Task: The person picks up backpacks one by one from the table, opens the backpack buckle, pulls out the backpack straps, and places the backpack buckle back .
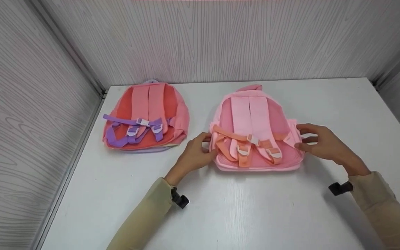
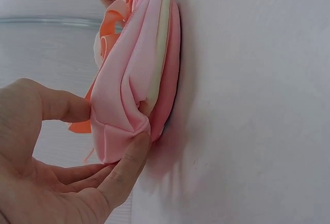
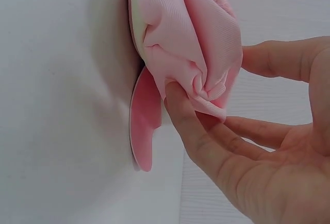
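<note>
A pink backpack [image 1: 252, 116] lies on the white table with its shoulder straps facing up. Orange webbing [image 1: 233, 133] and pale buckles cross its lower half. My left hand [image 1: 197, 152] grips its lower left side, thumb on the strap side and fingers under the folded side cloth [image 2: 121, 90]. On the opposite side my right hand [image 1: 325, 144] pinches the side cloth [image 3: 180, 44] between thumb and fingers. In the right wrist view a flat pink flap [image 3: 144, 126] sticks out from beneath the bag near the fingertips.
To the left lies another backpack [image 1: 125, 100], coral red with purple webbing, also straps up. The white table [image 1: 221, 215] meets a wood-grain back wall [image 1: 221, 41], with a side panel [image 1: 9, 121] at the left. Black wrist cameras [image 1: 180, 198] sit at both cuffs.
</note>
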`<state>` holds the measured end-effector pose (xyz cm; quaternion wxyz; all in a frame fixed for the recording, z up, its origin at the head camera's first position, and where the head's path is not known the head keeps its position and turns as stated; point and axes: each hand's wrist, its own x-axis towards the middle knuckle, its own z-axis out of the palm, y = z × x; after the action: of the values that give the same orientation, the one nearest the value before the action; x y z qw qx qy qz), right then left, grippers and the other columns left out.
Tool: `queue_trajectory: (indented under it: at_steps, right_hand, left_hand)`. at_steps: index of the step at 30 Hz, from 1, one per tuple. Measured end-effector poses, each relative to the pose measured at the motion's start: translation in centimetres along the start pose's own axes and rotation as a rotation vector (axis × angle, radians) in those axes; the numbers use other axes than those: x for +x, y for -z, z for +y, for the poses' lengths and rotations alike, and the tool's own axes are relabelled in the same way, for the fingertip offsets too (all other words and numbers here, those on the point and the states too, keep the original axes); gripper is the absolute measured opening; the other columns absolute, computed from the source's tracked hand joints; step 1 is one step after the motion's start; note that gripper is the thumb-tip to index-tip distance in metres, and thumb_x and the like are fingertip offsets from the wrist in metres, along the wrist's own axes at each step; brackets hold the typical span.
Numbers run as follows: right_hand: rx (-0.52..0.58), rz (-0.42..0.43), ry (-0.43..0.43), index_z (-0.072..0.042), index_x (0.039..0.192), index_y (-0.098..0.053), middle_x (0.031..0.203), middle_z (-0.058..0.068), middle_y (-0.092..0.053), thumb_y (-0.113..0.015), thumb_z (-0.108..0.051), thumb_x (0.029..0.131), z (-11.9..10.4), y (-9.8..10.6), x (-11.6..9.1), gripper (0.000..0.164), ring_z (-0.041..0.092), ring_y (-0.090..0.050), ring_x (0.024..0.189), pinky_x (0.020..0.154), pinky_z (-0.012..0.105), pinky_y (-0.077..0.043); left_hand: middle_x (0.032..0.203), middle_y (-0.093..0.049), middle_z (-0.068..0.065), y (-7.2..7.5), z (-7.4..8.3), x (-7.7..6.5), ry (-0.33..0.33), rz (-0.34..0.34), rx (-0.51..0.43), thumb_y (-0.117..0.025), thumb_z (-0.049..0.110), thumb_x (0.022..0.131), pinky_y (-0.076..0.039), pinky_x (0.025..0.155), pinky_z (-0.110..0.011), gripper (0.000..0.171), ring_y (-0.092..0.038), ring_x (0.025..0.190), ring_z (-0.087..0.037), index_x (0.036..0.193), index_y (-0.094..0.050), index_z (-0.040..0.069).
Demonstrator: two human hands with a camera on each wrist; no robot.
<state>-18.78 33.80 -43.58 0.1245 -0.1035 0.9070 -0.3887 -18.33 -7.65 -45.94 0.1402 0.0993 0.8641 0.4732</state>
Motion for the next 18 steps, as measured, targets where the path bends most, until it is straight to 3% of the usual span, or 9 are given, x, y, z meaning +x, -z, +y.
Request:
queue_trajectory:
  at_steps: [4, 10, 18]
  right_hand:
    - [0.004, -0.011, 0.006, 0.004, 0.159, -0.042, 0.152, 0.029, -0.054, -0.077, -0.016, 0.098, -0.7, -0.5, 0.2, 0.073, 0.05, -0.063, 0.127, 0.093, 0.029, -0.061]
    - [0.064, -0.036, 0.013, 0.004, 0.159, -0.042, 0.152, 0.027, -0.054, -0.077, -0.014, 0.098, -1.4, -1.3, 0.4, 0.072, 0.049, -0.062, 0.13, 0.088, 0.017, -0.057]
    - [0.042, -0.029, 0.044, 0.001, 0.156, -0.046, 0.148, 0.024, -0.057, -0.08, -0.017, 0.097, -1.8, -2.5, 0.5, 0.07, 0.046, -0.065, 0.125, 0.095, 0.037, -0.062]
  left_hand:
    - [0.15, -0.059, -0.009, 0.6, -0.3, -0.6, 0.04, 0.006, -0.001, -0.072, 0.03, 0.099, -0.06, 0.082, -0.033, 0.06, -0.067, 0.1, -0.02, 0.153, -0.051, 0.013]
    - [0.149, -0.06, -0.011, 1.4, -1.2, -1.4, 0.039, 0.027, -0.01, -0.073, 0.026, 0.099, -0.062, 0.085, -0.035, 0.058, -0.069, 0.103, -0.022, 0.152, -0.053, 0.012]
    - [0.151, -0.058, -0.011, 2.2, -1.9, -2.4, 0.089, 0.04, 0.0, -0.072, 0.026, 0.1, -0.063, 0.086, -0.035, 0.059, -0.068, 0.105, -0.023, 0.154, -0.051, 0.012]
